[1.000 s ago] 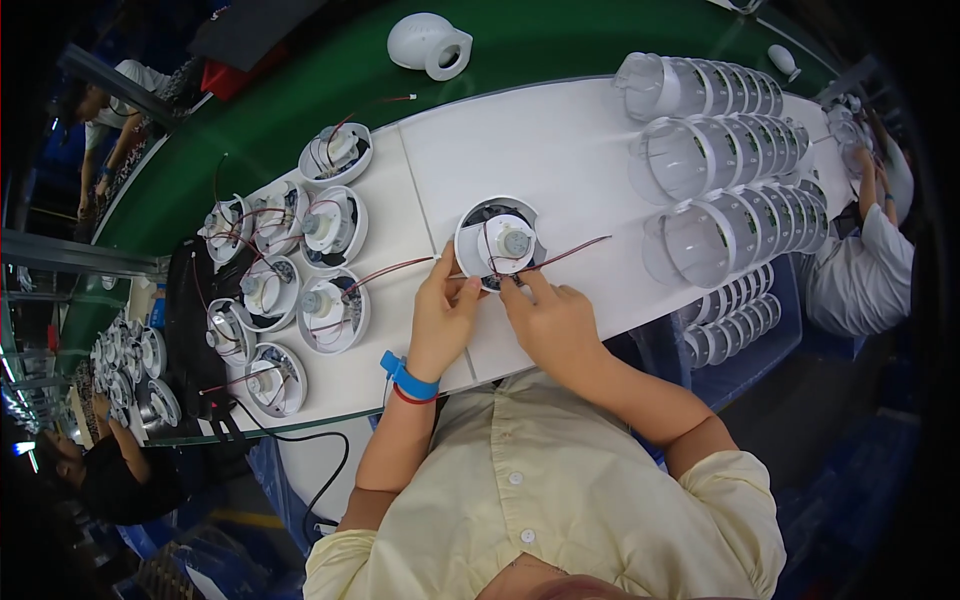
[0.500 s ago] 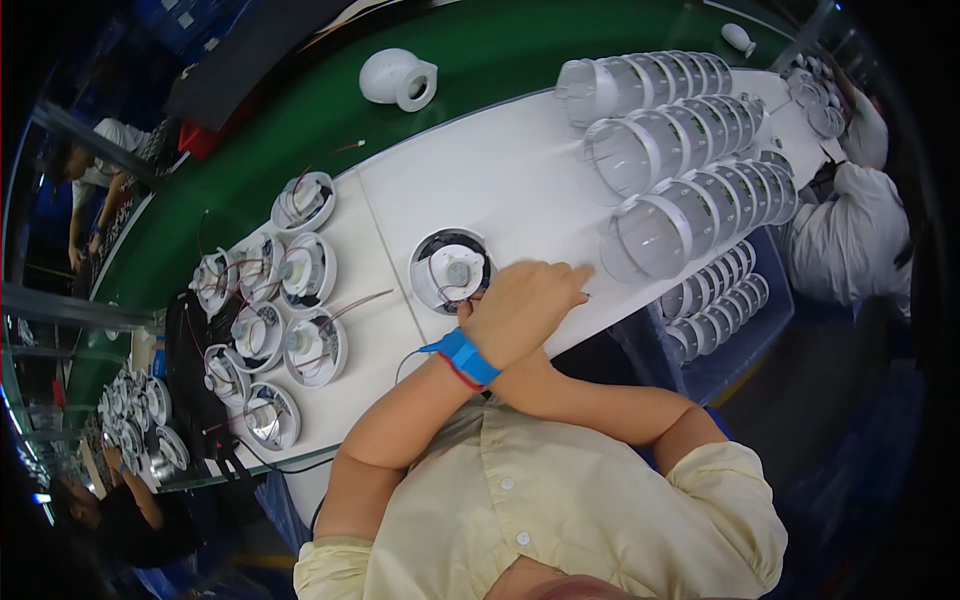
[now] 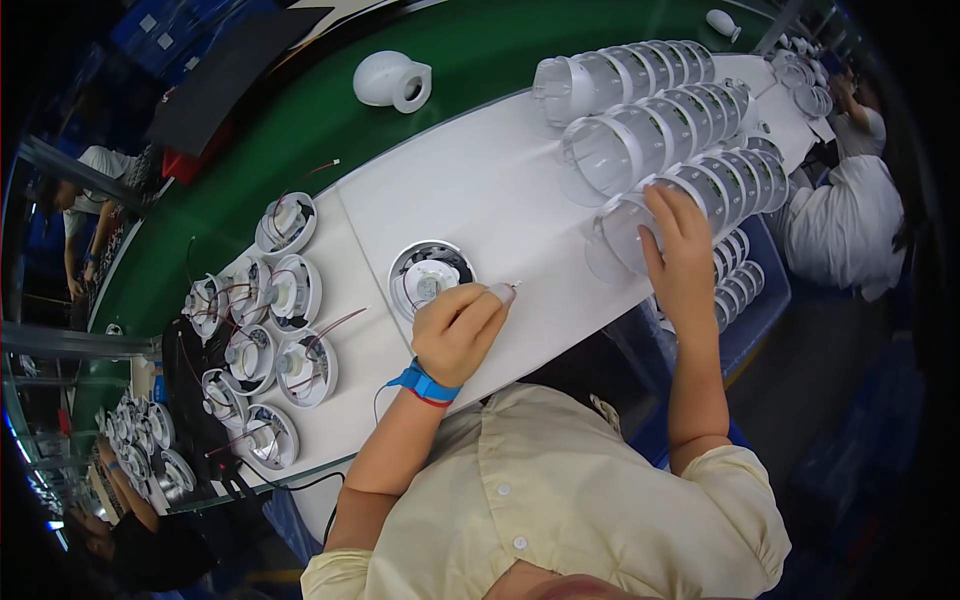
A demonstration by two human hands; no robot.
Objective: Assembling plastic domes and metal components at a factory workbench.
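On the white table before me lies a round white housing [image 3: 405,270] with dark circuitry and a pale round part inside. My left hand [image 3: 455,330], with a blue wrist strap, is closed over its near right edge. A small pale wire end [image 3: 516,285] pokes out at the thumb tip; most of the wire is hidden by the fingers. To the right, my right hand [image 3: 685,245] curls its fingers and thumb on the front clear plastic cylinder [image 3: 622,235] of the nearest nested row. That cylinder still sits against the row.
Several wired round housings [image 3: 305,370] crowd the table's left end. Two more rows of clear cylinders [image 3: 600,155] lie beyond the nearest. A white rounded shell [image 3: 385,80] rests on the green belt [image 3: 480,65]. A blue bin [image 3: 750,325] stands at lower right; co-workers sit at both sides.
My crossed hands have separated. The right hand has swung right and up to the nearest cylinder row. My left hand has drawn back lower left, beside the round housing, its fingers now pinched.
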